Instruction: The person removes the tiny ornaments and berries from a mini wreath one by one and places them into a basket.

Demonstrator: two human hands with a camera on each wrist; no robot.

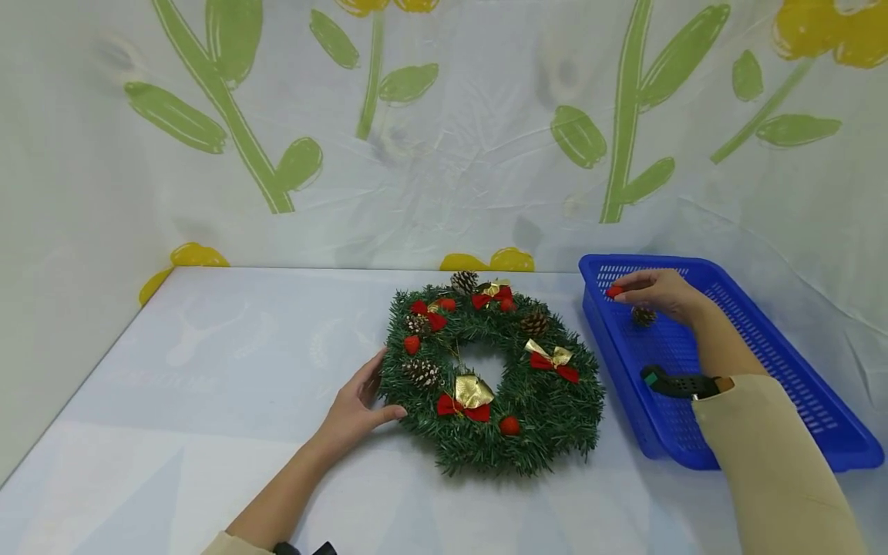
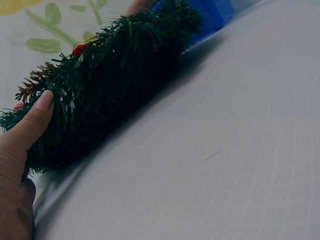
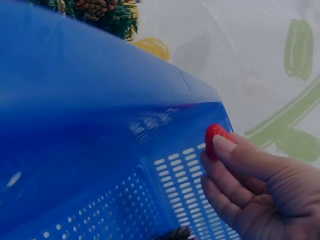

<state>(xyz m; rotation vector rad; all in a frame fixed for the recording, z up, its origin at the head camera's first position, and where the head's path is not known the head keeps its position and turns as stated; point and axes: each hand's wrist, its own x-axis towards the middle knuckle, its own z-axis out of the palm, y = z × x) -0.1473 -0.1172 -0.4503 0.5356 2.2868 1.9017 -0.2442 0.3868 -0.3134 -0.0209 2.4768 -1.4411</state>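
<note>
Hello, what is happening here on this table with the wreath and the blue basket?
A person works at a pale table with both bare hands. The left hand rests against the outer edge of a green wreath that lies flat and carries red bows, pine cones and red berries. The right hand is over the blue basket beside the wreath and pinches a small red berry between thumb and fingers. One loose pine cone lies in the basket under that hand.
</note>
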